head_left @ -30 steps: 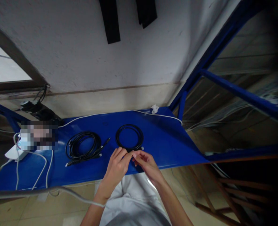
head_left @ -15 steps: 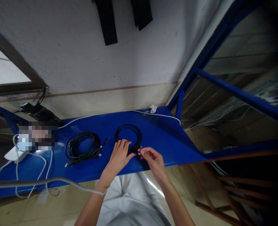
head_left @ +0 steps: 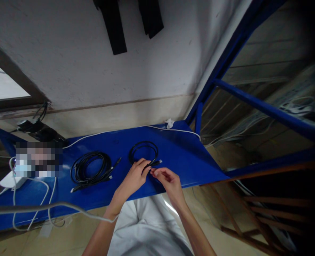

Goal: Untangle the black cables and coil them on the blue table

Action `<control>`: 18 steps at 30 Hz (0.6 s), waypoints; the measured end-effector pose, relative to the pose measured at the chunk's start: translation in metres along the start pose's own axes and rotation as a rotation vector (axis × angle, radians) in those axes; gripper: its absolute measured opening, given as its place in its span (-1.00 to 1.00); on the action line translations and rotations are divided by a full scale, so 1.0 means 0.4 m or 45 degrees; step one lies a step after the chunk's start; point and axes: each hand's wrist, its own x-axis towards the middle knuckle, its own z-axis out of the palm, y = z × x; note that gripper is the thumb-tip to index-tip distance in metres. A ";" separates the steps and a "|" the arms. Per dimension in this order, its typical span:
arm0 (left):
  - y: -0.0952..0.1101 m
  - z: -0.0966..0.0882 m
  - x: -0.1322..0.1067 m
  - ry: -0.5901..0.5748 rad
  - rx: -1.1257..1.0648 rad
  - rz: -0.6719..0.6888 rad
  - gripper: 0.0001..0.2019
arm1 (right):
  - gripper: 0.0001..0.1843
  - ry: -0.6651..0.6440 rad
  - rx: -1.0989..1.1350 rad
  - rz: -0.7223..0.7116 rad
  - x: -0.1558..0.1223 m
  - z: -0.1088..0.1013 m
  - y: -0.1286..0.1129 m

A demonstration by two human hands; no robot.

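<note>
A thin coil of black cable (head_left: pixel 157 151) lies on the blue table, with a plug end (head_left: pixel 157 163) sticking out to the right. My left hand (head_left: pixel 136 177) is closed on the near side of this coil, thumb and fingers drawn together. Close beside it, my right hand (head_left: pixel 169 181) pinches with thumb and forefinger; the small thing between them is too tiny to make out. The fingertips of both hands nearly meet. Left of them rests a thicker bundle of coiled black cables (head_left: pixel 79 170), its connector ends poking out.
A white power strip (head_left: pixel 12 179) with white cords sits at the left end of the blue table (head_left: pixel 189 160). A white cord (head_left: pixel 115 131) runs along the back, near a crumpled white scrap (head_left: pixel 169 123). Blue frame bars (head_left: pixel 213 76) rise at the right.
My left thumb has come in toward its fingers, closing the hand on the coil. My right hand has moved slightly left, and the plug end now shows above it.
</note>
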 end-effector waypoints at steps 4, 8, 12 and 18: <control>0.006 -0.017 -0.003 -0.091 -0.223 0.007 -0.60 | -0.69 0.015 -0.007 -0.044 0.006 0.016 0.012; 0.012 -0.038 -0.007 -0.103 -0.304 0.019 -0.55 | -0.69 0.030 -0.083 -0.111 0.010 0.021 0.023; 0.008 -0.046 -0.005 -0.034 -0.399 -0.034 -0.67 | -0.72 0.029 -0.145 -0.158 0.006 0.025 0.022; 0.004 -0.029 0.000 0.115 -0.536 -0.190 -0.78 | -0.73 -0.013 -0.207 -0.221 -0.002 0.035 0.007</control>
